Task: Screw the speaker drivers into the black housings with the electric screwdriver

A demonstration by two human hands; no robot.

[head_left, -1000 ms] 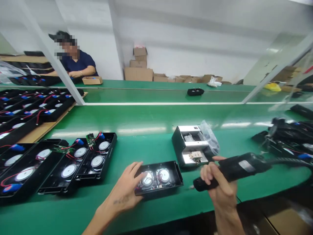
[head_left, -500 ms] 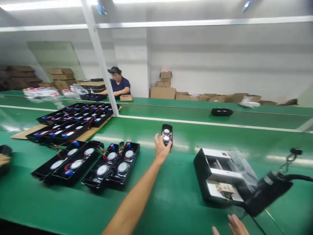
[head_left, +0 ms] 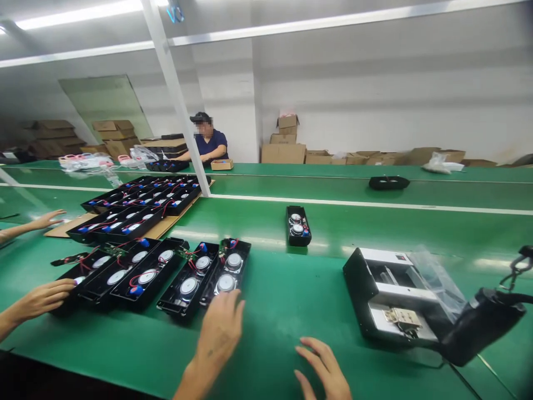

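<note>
At the near end of the rightmost open speaker box [head_left: 230,272] in the front row is my left hand [head_left: 220,328]. Its fingers curl over that end, with the thumb on the right side; the fingertips are partly hidden. Two round silver speakers, red wires and a green circuit board show inside the black shell. Beside it lies another such speaker box [head_left: 189,283]. My right hand [head_left: 322,369] hovers over the green bench at the bottom, fingers apart and holding nothing. Farther off, a single speaker box [head_left: 298,226] rests on the green belt.
A black-and-white fixture [head_left: 391,300] stands right, beside a dark hanging tool [head_left: 483,328]. More speaker boxes [head_left: 141,200] lie on cardboard at left. A co-worker's hands [head_left: 41,300] touch the leftmost boxes. Another person [head_left: 210,141] sits behind the belt.
My left hand has left the speaker box on the belt and come back to the front row. My right hand has shifted left. A co-worker's hands and another speaker box now show at left.
</note>
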